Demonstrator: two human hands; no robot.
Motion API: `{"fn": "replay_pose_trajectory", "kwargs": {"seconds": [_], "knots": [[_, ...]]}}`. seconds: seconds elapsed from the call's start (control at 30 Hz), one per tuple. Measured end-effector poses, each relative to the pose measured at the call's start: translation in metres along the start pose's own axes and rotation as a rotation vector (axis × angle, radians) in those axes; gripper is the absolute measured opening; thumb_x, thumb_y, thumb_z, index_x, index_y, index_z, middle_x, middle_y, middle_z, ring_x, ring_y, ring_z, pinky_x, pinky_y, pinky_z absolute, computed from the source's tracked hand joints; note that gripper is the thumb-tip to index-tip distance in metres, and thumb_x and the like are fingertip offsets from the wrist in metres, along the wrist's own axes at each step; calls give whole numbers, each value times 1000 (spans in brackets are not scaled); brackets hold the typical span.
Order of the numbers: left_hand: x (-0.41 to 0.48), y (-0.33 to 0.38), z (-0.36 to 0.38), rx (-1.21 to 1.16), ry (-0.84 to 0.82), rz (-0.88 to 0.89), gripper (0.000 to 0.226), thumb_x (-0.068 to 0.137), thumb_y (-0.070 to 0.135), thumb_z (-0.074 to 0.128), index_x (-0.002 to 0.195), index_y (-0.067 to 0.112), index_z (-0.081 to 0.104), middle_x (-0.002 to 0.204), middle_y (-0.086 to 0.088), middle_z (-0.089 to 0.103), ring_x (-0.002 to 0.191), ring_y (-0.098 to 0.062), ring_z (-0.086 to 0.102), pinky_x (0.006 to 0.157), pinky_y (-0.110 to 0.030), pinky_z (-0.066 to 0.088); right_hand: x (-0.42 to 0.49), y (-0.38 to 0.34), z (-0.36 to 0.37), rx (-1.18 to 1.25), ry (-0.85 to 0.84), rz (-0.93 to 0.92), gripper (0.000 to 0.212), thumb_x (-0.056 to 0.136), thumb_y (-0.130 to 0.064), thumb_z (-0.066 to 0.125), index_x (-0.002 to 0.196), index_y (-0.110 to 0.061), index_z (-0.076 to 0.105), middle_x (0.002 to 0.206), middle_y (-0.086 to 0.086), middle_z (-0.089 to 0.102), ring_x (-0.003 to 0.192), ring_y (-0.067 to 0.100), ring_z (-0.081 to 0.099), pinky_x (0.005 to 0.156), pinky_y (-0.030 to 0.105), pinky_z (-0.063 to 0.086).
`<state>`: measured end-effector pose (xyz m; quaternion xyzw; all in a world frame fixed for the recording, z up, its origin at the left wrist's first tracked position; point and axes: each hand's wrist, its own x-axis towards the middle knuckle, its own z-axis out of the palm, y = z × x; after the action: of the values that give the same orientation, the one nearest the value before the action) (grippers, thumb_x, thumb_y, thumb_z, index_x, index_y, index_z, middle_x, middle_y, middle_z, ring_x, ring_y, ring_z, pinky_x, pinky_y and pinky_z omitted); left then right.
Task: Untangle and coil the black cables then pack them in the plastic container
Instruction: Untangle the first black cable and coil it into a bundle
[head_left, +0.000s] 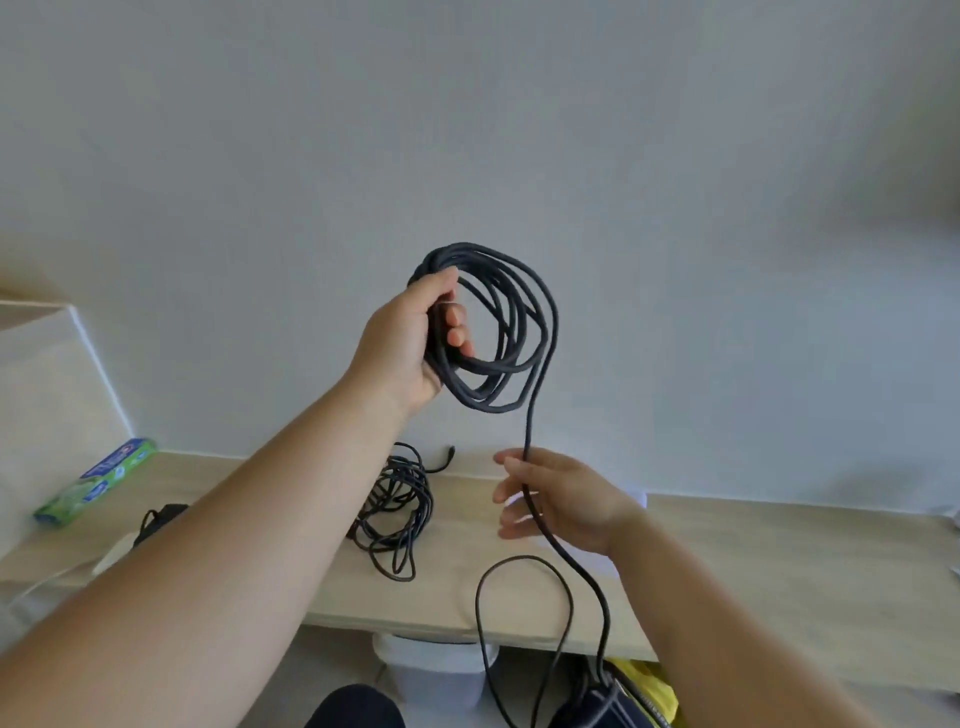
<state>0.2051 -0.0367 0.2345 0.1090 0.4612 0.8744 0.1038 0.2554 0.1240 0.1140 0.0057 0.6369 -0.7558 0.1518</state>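
My left hand (415, 332) is raised in front of the wall and grips a coil of black cable (511, 322) with several loops. The coil's free end hangs down and runs across the palm of my right hand (556, 499), whose fingers are spread and relaxed around it. From there the cable loops over the desk's front edge toward the floor. A second black cable (397, 512) lies in a loose tangle on the wooden desk (753, 561), below my left forearm. A plastic container (436, 675) stands on the floor under the desk's edge.
A green and blue box (96, 480) lies at the desk's left end beside a white panel. A small black item (161, 519) and a white device with a white cord sit near it. A yellow thing (654, 686) and a dark bag are on the floor at right.
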Motion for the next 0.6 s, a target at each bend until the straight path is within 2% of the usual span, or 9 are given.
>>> {"fn": "replay_pose_trajectory", "kwargs": {"seconds": [0.1,0.13,0.2,0.23,0.3,0.4,0.43,0.53,0.6], "knots": [[10,8,-5,-124,202,103,32,96,14,50,65,13,41,40,6,38,32,-8,34,40,-16,37,-8,-4,5,-261,20,79,22,96,-23,53,112,-8,55,69,6,60,46,15,51,54,30,53],[13,10,-9,-151,261,132,32,96,14,50,66,13,41,40,6,38,31,-9,34,40,-16,38,-11,-7,5,-412,66,67,21,97,-26,53,109,-10,56,68,4,60,44,13,48,51,25,51],[17,9,-22,-164,366,200,32,96,16,51,66,11,41,40,5,39,32,-10,35,41,-19,39,-17,-14,6,-900,152,-24,18,97,-29,49,107,-16,58,66,-4,59,48,7,47,52,15,43],[18,6,-29,-125,413,237,33,96,18,52,66,11,42,39,5,40,32,-11,36,41,-20,39,-20,-16,8,-1128,154,-111,18,98,-29,47,108,-20,58,66,-9,57,52,3,47,54,11,38],[19,-5,-37,142,466,309,35,97,24,51,65,11,43,36,6,43,31,-10,40,43,-22,41,-28,-26,20,-1377,78,-256,23,99,-29,44,117,-24,58,75,-16,55,63,-2,49,59,10,36],[8,-29,-38,727,304,371,39,96,35,49,64,12,48,38,4,48,36,-13,48,48,-24,45,-36,-45,39,-1521,-15,-498,29,99,-29,46,122,-20,61,105,-6,67,93,8,58,82,21,43],[1,-36,-35,852,194,358,40,95,38,49,64,13,50,40,3,49,38,-14,50,50,-25,46,-36,-54,41,-1501,7,-612,27,97,-28,50,117,-17,65,105,-4,68,92,7,58,84,23,44],[-13,-49,-30,974,-68,240,42,97,43,44,68,14,50,41,4,49,41,-17,50,53,-26,45,-35,-81,36,-1255,131,-878,6,81,-24,71,87,-23,71,70,-17,61,68,-2,54,65,10,41],[-18,-53,-27,852,-176,137,50,98,48,40,61,17,51,41,0,46,40,-19,44,58,-33,43,-35,-89,32,-1208,176,-906,18,73,-18,79,76,-30,66,62,-21,51,63,-3,52,59,8,38]]}}
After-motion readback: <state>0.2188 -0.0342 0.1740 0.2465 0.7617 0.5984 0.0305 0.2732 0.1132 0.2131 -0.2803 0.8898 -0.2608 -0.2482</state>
